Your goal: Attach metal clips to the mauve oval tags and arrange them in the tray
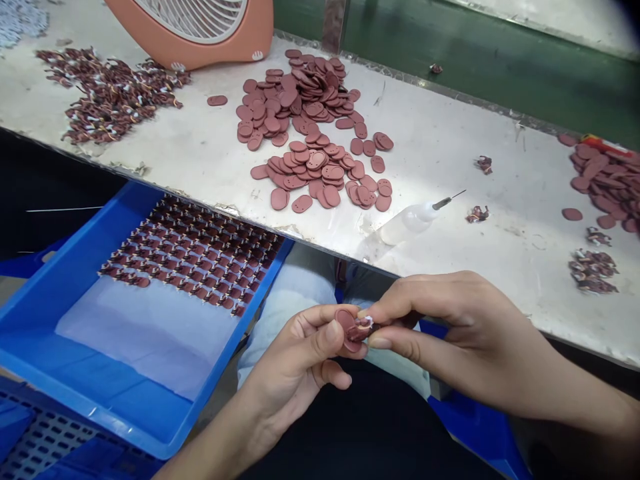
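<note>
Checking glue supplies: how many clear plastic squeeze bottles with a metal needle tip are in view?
1: the clear plastic needle-tipped squeeze bottle lies on its side on the white worktable, beyond both hands. Others may be out of frame.

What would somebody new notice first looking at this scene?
Probably the two hands low in the middle: the left hand and right hand pinch one small reddish-brown oval piece between their fingertips. Above them, a big heap of oval pieces spreads across the worn white table. At the left, a bright blue tray holds neat rows of finished pieces.
</note>
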`<state>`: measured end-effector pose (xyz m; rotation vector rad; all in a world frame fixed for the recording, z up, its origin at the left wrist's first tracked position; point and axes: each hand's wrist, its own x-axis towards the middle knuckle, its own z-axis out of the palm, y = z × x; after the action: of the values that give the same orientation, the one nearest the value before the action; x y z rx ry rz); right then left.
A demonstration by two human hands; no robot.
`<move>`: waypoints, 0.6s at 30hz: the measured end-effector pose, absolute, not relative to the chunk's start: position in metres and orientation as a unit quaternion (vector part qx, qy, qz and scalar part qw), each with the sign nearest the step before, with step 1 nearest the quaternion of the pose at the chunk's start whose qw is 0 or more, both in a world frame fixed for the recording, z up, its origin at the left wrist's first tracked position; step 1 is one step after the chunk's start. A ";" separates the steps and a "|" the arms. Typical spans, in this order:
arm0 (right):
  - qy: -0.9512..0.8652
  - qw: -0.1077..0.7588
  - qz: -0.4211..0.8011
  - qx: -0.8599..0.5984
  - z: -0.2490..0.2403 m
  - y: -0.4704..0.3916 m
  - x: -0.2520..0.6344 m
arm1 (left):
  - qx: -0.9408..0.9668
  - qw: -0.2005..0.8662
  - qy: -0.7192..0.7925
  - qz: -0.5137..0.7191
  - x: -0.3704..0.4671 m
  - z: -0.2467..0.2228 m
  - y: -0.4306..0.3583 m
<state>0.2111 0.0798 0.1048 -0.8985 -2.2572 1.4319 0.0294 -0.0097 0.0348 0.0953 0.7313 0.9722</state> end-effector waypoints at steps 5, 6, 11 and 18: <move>-0.801 0.160 0.490 -0.304 0.106 0.082 0.210 | 0.041 0.820 0.339 0.460 0.030 0.034 -0.009; -0.804 0.159 0.487 -0.303 0.106 0.082 0.209 | 0.039 0.819 0.341 0.460 0.030 0.034 -0.009; -0.821 0.144 0.465 -0.298 0.106 0.083 0.207 | 0.023 0.813 0.351 0.464 0.031 0.034 -0.007; -0.836 0.155 0.449 -0.274 0.110 0.079 0.207 | 0.015 0.799 0.359 0.482 0.031 0.038 -0.009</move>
<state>0.2070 0.0789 0.1099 -0.7837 -2.3957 1.2857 0.0312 -0.0093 0.0381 0.0312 0.7702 1.0338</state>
